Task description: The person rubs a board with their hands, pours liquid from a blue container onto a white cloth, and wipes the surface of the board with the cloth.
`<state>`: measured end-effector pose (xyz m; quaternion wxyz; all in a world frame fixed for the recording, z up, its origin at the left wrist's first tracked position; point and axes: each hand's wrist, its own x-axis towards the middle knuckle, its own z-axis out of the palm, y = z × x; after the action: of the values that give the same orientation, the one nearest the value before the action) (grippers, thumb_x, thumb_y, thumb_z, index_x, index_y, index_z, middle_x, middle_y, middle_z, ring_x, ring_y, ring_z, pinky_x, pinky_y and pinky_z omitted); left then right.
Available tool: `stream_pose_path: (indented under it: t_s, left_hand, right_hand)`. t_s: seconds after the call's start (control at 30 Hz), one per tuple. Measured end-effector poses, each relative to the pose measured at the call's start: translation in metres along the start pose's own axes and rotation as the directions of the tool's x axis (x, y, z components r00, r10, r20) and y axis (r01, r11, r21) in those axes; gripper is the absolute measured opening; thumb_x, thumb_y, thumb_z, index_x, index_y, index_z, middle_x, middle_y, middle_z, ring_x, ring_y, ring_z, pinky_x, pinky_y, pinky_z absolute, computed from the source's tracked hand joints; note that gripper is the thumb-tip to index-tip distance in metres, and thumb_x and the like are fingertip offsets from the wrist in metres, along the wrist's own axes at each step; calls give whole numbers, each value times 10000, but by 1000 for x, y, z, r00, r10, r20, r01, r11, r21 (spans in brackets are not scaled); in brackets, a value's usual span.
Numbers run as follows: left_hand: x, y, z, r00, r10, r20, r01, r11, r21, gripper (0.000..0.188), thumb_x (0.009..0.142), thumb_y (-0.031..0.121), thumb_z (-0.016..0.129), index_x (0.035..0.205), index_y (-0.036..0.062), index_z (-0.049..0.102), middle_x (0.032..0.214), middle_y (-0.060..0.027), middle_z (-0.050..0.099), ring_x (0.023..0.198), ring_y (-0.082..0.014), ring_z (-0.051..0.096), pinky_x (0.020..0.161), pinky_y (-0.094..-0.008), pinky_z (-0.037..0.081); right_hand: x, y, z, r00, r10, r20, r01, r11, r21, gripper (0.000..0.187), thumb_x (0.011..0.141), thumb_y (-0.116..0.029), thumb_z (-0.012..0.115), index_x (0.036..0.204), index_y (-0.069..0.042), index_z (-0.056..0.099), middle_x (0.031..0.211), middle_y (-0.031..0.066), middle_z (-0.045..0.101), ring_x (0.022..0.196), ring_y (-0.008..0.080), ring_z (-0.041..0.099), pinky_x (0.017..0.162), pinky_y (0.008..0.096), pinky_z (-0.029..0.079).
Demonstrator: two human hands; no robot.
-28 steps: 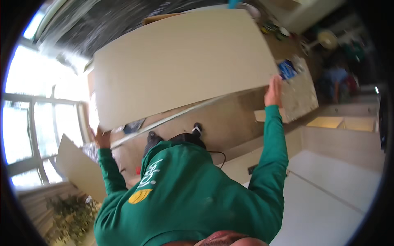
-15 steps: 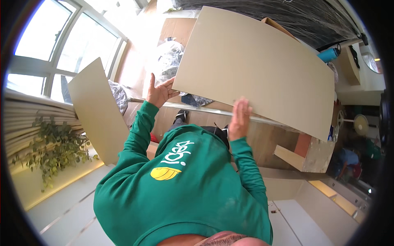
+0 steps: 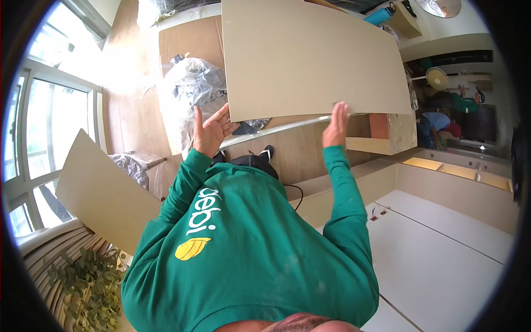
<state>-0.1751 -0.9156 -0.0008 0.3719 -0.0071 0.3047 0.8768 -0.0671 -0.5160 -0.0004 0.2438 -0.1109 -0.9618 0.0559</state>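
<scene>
A large flat beige panel [image 3: 315, 61] lies in front of me. My left hand [image 3: 211, 131] is palm up with its thumb spread, its fingertips at the panel's near left corner. At the near edge, right of the middle, is my right hand [image 3: 336, 126], its fingers stretched out and slightly blurred, tips at the edge. Whether they press on the panel I cannot tell. Neither hand grips anything.
Left of the panel, a plastic-wrapped bundle [image 3: 193, 91] lies on cardboard [image 3: 168, 43]. Another beige panel [image 3: 102, 191] leans at my left, near a leafy plant [image 3: 83, 285]. A box-like cabinet part [image 3: 401, 133] stands under the panel's right end. A blue bottle [image 3: 379, 15] lies beyond.
The view has turned, so the room appears shifted. My right hand has slid rightward along the panel's near edge. My left hand stays by the near left corner.
</scene>
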Motion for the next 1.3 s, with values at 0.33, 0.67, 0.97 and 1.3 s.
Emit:
stream_pose_path:
  t_s: [0.33,0.67,0.97,1.3]
  left_hand:
    - [-4,-1,-8,998,18,-60,-17,1000,11,1164,917,892,200,1597,-49,289,1641,-211,358,1493,-347,382,1259,-468,212]
    - [-9,-21,50,875,322,361,-105,-602,792,932,860,284,778,1600,-6,292,1702,-239,173,1582,-428,131,1265,-621,69]
    - [131,-157,187,888,-158,432,-374,-796,477,1065,840,451,771,1594,-65,225,1666,-273,221,1575,-393,180,1278,-578,129]
    - [375,-391,402,595,-458,660,-678,-728,105,1057,856,454,748,1581,-96,212,1653,-286,227,1555,-411,221,1267,-540,196]
  right_hand:
    - [-30,-161,46,912,-410,29,389,883,264,606,926,-37,525,1530,-27,475,1613,153,428,1522,318,369,1254,506,296]
    - [-81,253,-20,654,691,-308,-704,705,86,648,871,92,483,1513,21,440,1538,301,451,1463,425,403,1231,468,334]
    - [-402,228,18,475,857,200,-874,435,215,661,856,109,437,1512,25,456,1499,285,517,1411,412,483,1187,443,380]
    - [-573,119,-40,-258,929,265,-931,-313,189,714,828,98,435,1529,-33,472,1422,259,599,1280,390,617,1061,414,498]
